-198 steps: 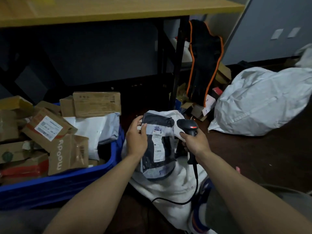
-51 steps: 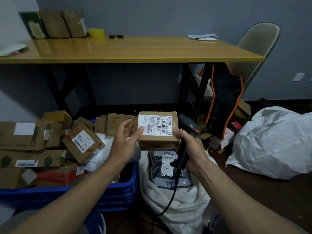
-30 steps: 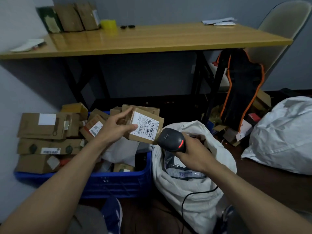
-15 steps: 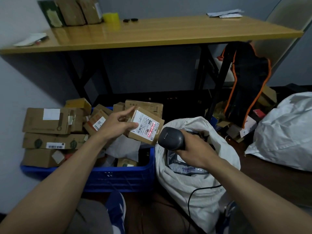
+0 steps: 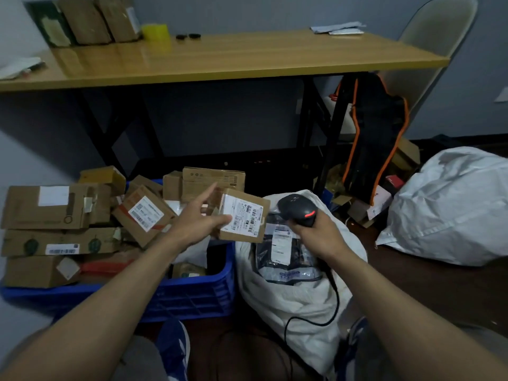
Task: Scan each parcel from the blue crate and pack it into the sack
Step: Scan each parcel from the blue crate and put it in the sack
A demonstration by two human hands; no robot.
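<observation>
Nearest us, the scanner cable looped down the front of the sack, whose mouth slumped open just beside the blue crate. A dark poly parcel already lay inside. Above the mouth, our right hand was wrapped round the scanner. Our left hand pinched a small cardboard parcel in the air over the crate's corner, thumb on the label's edge. We judged it best to keep that thumb off the barcode, square the label to the scanner, then lower the box in past the cable – and past our own right hand. Beyond lay heaped boxes, a full white sack and the table.
</observation>
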